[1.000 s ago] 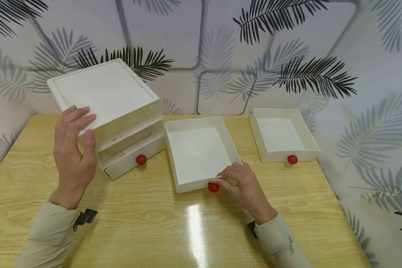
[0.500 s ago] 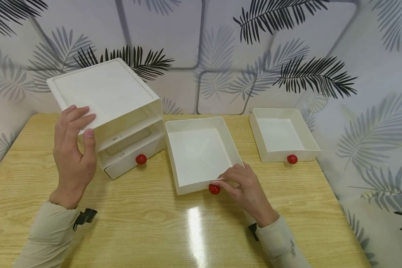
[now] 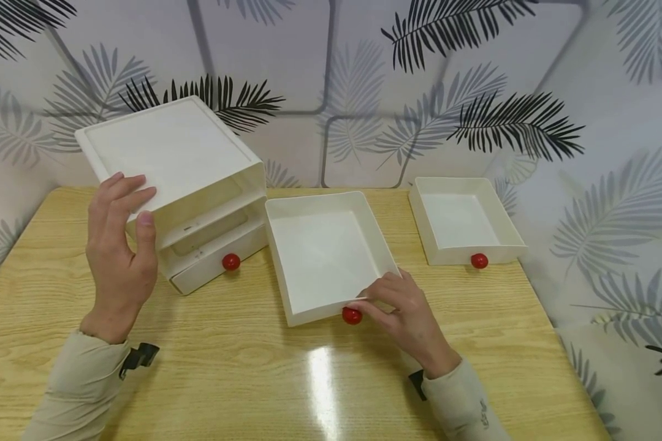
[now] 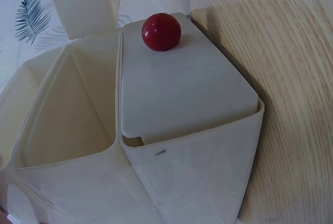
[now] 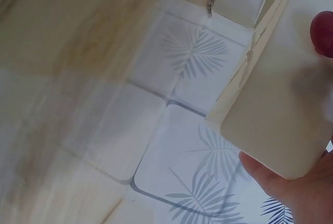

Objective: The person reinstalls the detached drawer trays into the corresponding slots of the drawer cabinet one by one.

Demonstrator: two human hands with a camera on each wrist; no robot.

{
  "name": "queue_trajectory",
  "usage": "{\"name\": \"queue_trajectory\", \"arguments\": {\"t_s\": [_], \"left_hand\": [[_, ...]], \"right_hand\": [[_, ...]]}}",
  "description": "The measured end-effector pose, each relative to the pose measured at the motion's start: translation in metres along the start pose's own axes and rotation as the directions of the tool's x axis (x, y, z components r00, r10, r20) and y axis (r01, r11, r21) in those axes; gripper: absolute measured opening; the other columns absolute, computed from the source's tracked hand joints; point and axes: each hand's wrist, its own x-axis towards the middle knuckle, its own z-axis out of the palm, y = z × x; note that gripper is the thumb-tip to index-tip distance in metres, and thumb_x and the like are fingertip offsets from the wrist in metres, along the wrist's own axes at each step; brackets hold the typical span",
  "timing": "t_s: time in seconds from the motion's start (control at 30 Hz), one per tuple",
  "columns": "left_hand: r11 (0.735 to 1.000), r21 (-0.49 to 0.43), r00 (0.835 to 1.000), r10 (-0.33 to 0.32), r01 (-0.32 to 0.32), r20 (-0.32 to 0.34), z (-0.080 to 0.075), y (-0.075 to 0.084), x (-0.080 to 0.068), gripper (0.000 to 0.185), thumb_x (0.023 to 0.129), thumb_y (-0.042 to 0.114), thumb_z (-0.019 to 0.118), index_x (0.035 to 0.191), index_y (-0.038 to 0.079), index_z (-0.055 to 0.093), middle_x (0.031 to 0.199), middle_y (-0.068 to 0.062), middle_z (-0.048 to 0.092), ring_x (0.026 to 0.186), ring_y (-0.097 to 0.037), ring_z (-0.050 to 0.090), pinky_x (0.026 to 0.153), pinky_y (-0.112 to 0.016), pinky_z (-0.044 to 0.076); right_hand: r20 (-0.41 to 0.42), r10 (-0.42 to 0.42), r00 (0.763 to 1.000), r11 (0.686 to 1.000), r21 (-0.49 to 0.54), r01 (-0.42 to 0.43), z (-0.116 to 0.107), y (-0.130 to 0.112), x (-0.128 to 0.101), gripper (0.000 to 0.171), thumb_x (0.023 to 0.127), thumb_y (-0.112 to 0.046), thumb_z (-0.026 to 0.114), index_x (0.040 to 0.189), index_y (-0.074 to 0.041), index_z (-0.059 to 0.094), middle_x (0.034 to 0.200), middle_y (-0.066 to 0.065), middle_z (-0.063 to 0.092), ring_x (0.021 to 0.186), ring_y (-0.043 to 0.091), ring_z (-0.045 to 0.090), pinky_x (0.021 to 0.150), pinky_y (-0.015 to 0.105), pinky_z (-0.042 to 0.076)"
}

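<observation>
Bright light falls evenly here; I see a white glare streak (image 3: 322, 386) on the table (image 3: 226, 367); both wrist views are dimmer, the right blurred at left.

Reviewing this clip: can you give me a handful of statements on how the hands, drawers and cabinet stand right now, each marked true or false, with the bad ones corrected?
1. The left hand rests against the white cabinet. True.
2. The right hand grips the front rim of the middle drawer. True.
3. The middle drawer sits inside the cabinet. False: it is outside, to the cabinet's right.
4. The bottom drawer and the far-right drawer each have a red knob. True.
5. Each of the cabinet's three compartments holds a drawer. False: only the bottom one does; the two upper compartments stand open.
6. Both hands touch the far-right drawer. False: neither does.
</observation>
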Motion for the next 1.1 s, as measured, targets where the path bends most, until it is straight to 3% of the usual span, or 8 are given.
{"name": "queue_trajectory", "arguments": {"t_s": [0.67,0.93,1.1], "left_hand": [[1.0,-0.005,1.0,0.007,-0.007,0.002,-0.001,0.001,0.001,0.041,0.105,0.03,0.053,0.118,-0.005,0.071,0.133,-0.025,0.066,0.143,-0.036,0.05,0.126,-0.043,0.034],[1.0,0.002,1.0,0.007,-0.007,0.007,-0.001,0.001,0.001,0.042,0.105,0.03,0.053,0.119,-0.005,0.071,0.134,-0.024,0.066,0.143,-0.036,0.05,0.127,-0.043,0.034],[1.0,0.001,1.0,0.003,-0.003,0.006,-0.001,0.002,0.001,0.041,0.105,0.029,0.053,0.119,-0.006,0.07,0.134,-0.024,0.066,0.143,-0.037,0.05,0.127,-0.043,0.034]], "right_hand": [[-0.016,-0.128,0.992,0.992,0.0,0.128,0.02,-0.011,0.011,0.011,0.083,-0.025,0.086,0.083,-0.018,0.078,0.079,-0.009,0.076,0.077,0.01,0.062,0.09,0.037,0.047],[-0.012,-0.166,0.986,0.986,-0.017,0.165,0.026,-0.017,0.013,0.011,0.081,-0.024,0.086,0.083,-0.019,0.077,0.08,-0.011,0.075,0.077,0.007,0.065,0.097,0.043,0.048],[-0.009,-0.2,0.98,0.979,-0.036,0.2,0.031,-0.019,0.016,0.009,0.083,-0.023,0.085,0.087,-0.019,0.078,0.079,-0.01,0.075,0.077,0.008,0.061,0.09,0.038,0.047]]}}
